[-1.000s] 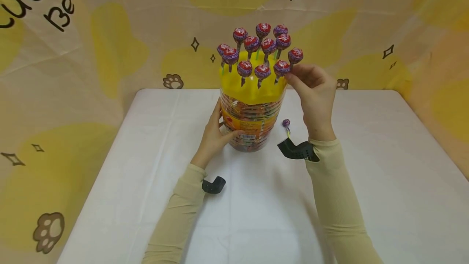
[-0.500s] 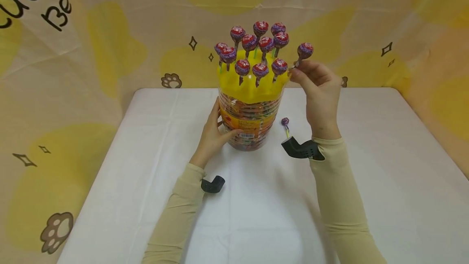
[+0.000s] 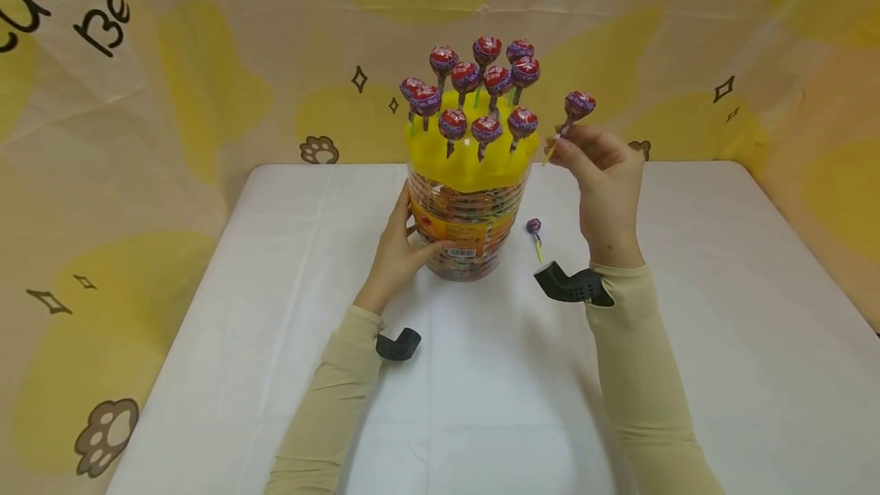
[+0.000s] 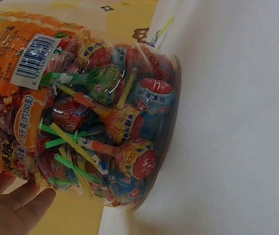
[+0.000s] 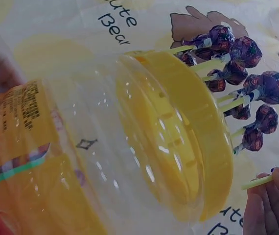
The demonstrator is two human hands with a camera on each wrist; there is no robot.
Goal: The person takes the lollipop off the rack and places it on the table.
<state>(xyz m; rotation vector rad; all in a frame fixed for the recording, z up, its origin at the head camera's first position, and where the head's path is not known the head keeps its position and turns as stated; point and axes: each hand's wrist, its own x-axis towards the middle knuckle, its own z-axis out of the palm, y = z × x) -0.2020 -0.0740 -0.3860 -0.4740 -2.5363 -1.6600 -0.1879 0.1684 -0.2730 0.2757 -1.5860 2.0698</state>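
A clear plastic jar with an orange label stands on the table, packed with wrapped lollipops. Its yellow lid carries several upright lollipops in red and purple wrappers, their sticks set in the top. My left hand holds the jar low on its left side, thumb across the front by the barcode. Right of the lid, my right hand pinches another lollipop by its stick, head up and tilted right. In the right wrist view the free end of that pale yellow stick points toward the lid, apart from it.
One small lollipop with a yellow stick lies on the white tabletop, right of the jar. A yellow patterned cloth hangs behind the table. Black camera mounts sit on both wrists.
My right hand has moved right, away from the lid's edge, with the lollipop, whose stick end now shows below the fingers. My left hand keeps its hold on the jar.
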